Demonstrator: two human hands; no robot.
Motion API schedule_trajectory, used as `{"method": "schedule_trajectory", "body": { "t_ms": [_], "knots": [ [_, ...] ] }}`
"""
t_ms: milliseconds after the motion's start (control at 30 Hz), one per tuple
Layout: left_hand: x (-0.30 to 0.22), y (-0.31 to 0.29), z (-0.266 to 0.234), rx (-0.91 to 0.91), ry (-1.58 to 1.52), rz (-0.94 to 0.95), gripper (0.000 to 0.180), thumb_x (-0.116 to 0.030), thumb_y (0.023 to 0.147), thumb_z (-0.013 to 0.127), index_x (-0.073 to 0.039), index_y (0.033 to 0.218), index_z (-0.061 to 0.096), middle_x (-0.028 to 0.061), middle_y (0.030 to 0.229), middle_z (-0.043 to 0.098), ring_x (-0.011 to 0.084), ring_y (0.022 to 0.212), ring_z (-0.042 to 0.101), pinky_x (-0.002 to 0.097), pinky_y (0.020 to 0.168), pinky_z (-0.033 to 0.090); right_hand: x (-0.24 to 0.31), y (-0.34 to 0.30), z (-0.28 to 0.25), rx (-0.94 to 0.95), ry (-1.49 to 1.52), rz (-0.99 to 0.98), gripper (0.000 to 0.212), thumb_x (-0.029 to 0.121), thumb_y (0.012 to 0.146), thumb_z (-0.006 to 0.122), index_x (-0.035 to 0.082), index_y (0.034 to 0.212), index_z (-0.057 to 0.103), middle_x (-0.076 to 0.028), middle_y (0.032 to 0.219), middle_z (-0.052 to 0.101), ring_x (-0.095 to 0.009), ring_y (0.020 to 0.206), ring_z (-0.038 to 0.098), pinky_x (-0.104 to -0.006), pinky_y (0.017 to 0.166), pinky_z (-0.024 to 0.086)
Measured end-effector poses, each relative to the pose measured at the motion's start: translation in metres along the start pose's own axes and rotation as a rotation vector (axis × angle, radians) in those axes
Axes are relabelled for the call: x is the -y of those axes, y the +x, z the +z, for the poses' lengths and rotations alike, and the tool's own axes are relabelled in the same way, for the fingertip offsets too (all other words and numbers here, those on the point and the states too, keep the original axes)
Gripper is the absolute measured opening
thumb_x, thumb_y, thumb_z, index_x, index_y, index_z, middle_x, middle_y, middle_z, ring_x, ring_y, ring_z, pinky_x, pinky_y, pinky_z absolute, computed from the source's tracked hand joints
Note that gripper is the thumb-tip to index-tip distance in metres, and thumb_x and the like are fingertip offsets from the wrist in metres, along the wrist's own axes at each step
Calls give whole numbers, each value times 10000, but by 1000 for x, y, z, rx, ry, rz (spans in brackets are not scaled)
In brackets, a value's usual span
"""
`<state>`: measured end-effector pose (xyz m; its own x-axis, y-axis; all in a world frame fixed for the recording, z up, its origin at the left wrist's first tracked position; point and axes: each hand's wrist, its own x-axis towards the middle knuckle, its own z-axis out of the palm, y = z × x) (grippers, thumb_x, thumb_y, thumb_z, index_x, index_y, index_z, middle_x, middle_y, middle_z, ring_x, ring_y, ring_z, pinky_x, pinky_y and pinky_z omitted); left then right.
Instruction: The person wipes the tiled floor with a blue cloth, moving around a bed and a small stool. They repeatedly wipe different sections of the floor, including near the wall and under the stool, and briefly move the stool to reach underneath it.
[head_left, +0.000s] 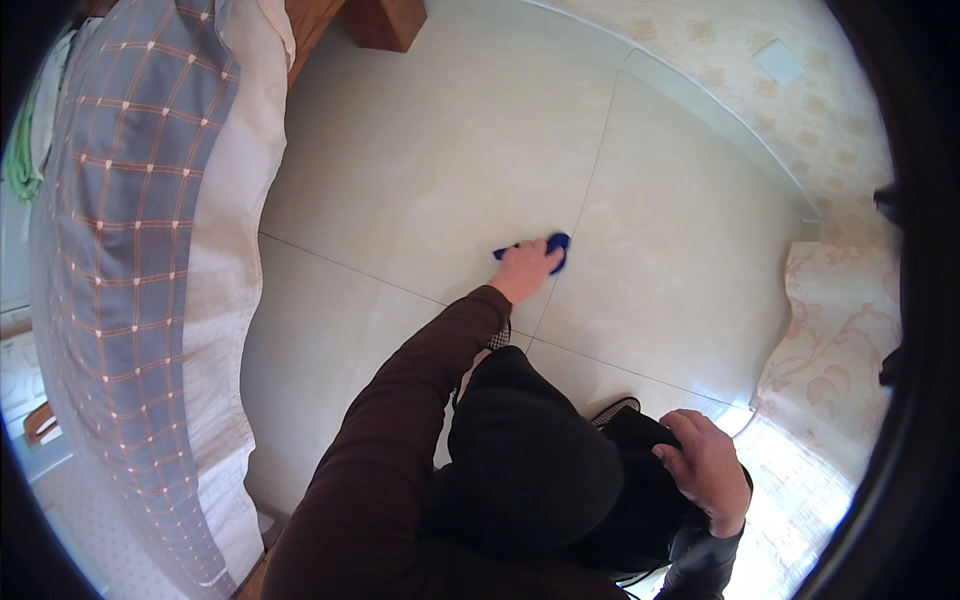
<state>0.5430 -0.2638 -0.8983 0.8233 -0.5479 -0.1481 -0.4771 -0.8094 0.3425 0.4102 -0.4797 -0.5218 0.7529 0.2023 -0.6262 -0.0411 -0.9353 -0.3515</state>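
My left hand (523, 270) reaches down to the tiled floor (430, 140) and presses on a dark blue cloth (560, 252). Parts of the cloth stick out on both sides of the fingers, while the rest is hidden under the palm. My right hand (707, 462) rests on my black-trousered right knee with nothing in it, thumb and fingers apart. Both arms wear dark sleeves. Below the left wrist, my bent left knee (535, 440) covers part of the floor.
On the left hangs a grey checked bedspread (150, 170) with a pale border. A wooden leg (388, 25) stands at the far end. Along the far right runs a patterned wall with a skirting (720, 105). A floral curtain (830, 340) hangs at right near bright light.
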Motion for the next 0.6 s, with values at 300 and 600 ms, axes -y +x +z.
{"method": "schedule_trajectory", "body": {
  "t_ms": [300, 600],
  "knots": [
    [160, -47, -43, -200, -53, -953, 580, -142, 902, 520, -163, 1451, 334, 190, 1175, 490, 371, 1042, 574, 471, 828, 522, -9, -10, -2, 8, -38, -18, 344, 196, 840, 701, 30, 1116, 580, -164, 1147, 616, -349, 1023, 603, -409, 850, 505],
    [60, 25, -13, -38, -81, -404, 504, -148, 937, 457, -127, 1429, 351, 221, 1110, 530, 390, 976, 582, 503, 791, 504, -17, -22, -4, -16, -9, -3, 342, 190, 844, 696, 32, 1119, 571, -158, 1121, 609, -337, 1005, 605, -395, 844, 500]
  ]
}}
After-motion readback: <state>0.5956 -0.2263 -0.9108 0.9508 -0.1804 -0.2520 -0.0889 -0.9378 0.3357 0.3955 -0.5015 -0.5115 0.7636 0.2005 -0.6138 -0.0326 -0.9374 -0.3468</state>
